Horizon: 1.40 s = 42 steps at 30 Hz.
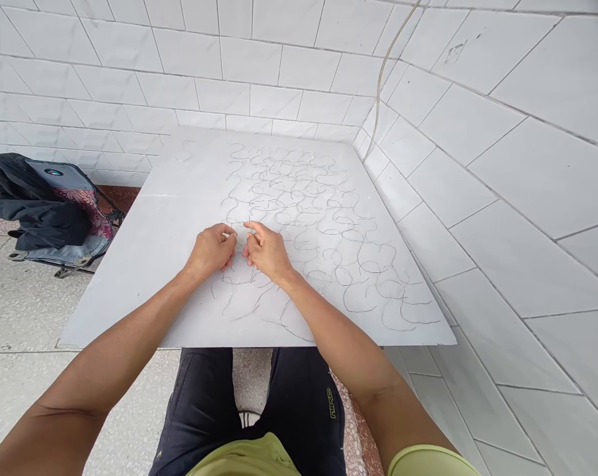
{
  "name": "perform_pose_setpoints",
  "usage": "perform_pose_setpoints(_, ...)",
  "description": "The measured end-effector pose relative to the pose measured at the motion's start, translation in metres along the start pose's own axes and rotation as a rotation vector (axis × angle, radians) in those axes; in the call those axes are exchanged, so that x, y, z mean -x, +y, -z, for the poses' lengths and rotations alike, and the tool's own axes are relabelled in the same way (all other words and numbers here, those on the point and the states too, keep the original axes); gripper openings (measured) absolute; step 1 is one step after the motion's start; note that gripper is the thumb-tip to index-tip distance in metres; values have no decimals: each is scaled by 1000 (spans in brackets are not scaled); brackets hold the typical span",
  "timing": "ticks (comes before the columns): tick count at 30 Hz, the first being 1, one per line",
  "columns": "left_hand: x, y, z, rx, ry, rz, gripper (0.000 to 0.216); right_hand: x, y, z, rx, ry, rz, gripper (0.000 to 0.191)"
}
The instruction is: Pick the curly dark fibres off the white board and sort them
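Note:
A white board lies flat in front of me, covered over its middle and right with many thin dark curly strands, like wire or hair loops. My left hand and my right hand rest close together on the board near its middle. Both have the fingers curled and pinched toward each other. They seem to hold a very fine strand between them, too thin to make out clearly.
A white tiled wall runs along the board's right edge and behind it, with a thin cable hanging in the corner. A folded chair with dark clothes stands on the floor at the left. My knees are under the board's near edge.

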<state>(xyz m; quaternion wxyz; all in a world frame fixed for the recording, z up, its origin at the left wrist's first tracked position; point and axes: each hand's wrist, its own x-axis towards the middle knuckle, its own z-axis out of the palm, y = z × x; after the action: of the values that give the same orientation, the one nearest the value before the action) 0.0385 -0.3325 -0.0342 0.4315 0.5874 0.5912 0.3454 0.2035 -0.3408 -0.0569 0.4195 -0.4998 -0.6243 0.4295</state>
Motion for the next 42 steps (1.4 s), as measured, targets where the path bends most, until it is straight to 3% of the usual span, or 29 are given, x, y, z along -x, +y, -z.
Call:
perform_pose_setpoints(5,2,0,0,40,-21,0,37,2,0,1,19,-16,-4,45)
perform_pose_setpoints(14,-2,-3,4,56,-3,-32,29,0,1,1,-48,-26,-53,37)
perform_pose_setpoints(22,-3,5,9,351,-41,-145,37,5,-14,2,-122,-183,-29,24)
perform_pose_setpoints(28,-8,2,10,524,-93,-139,19,7,-17,4,-109,-244,20,25)
perform_pose_setpoints(35,-4,6,11,493,-183,-81,19,-5,-12,17,-198,28,66,40)
perform_pose_setpoints(42,-1,8,7,400,-188,-77,16,-7,-9,20,-53,171,128,20)
